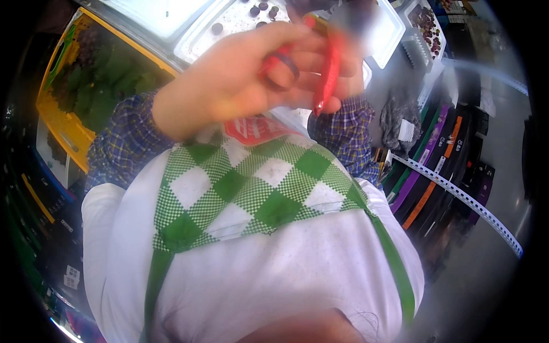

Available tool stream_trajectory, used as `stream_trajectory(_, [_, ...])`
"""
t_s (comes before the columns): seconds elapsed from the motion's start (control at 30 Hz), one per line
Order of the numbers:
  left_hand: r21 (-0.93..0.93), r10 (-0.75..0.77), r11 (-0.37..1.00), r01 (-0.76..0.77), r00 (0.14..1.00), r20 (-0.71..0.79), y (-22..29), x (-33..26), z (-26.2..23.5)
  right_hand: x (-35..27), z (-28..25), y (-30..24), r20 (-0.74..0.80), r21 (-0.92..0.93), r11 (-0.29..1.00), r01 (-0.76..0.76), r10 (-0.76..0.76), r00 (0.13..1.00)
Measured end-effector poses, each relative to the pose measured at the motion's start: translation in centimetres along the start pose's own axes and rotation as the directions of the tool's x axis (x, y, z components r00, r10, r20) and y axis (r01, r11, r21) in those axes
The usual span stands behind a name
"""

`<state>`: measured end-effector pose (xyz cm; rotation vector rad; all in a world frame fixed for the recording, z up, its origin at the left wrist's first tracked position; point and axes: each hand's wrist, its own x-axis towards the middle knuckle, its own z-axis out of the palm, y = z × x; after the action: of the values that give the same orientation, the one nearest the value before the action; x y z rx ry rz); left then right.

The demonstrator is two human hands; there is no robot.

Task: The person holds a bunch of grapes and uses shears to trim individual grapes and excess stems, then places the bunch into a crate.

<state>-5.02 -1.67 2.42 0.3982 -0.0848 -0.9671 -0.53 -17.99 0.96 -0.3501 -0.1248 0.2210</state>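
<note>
Scissors (326,71) with glossy red plastic handles sit high in the middle of the scene, clamped in the left hand (240,80), whose fingers pass through a dark-lined loop. Right hand (349,74) lies mostly hidden behind them; whether it grips anything I cannot tell. Both hands meet close together. Below hangs one green-and-white checked apron bib (257,188). Far left stands one yellow crate (63,120) of leafy grapes.
</note>
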Motion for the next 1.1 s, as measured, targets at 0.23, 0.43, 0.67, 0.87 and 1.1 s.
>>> stream_trajectory(0.23, [0.046,-0.011,0.999,0.010,0.999,0.040,-1.3,-0.4,0.3,-1.6,0.9,1.1,-0.131,-0.256,0.956,0.140,-0.178,0.975])
stream_trajectory(0.43, [-0.028,-0.017,0.999,0.020,0.997,0.081,-1.7,-0.5,0.3,-1.1,0.8,0.5,-0.165,-0.340,0.925,0.169,-0.236,0.958])
stream_trajectory(0.67, [-0.033,-0.101,0.994,0.103,0.993,0.066,-1.6,-0.3,-0.3,0.7,-1.4,-1.0,0.196,0.238,0.965,0.106,-0.154,0.968])
stream_trajectory(0.87, [0.087,-0.138,0.988,0.130,0.985,0.100,-0.6,-1.0,-1.8,0.7,-0.8,-1.6,-0.115,-0.197,0.924,0.327,-0.353,0.929])
stream_trajectory(1.1, [-0.013,-0.186,0.980,0.197,0.942,0.281,-0.6,-0.8,-3.6,1.2,0.1,-2.0,0.240,0.365,0.927,0.084,-0.181,0.954])
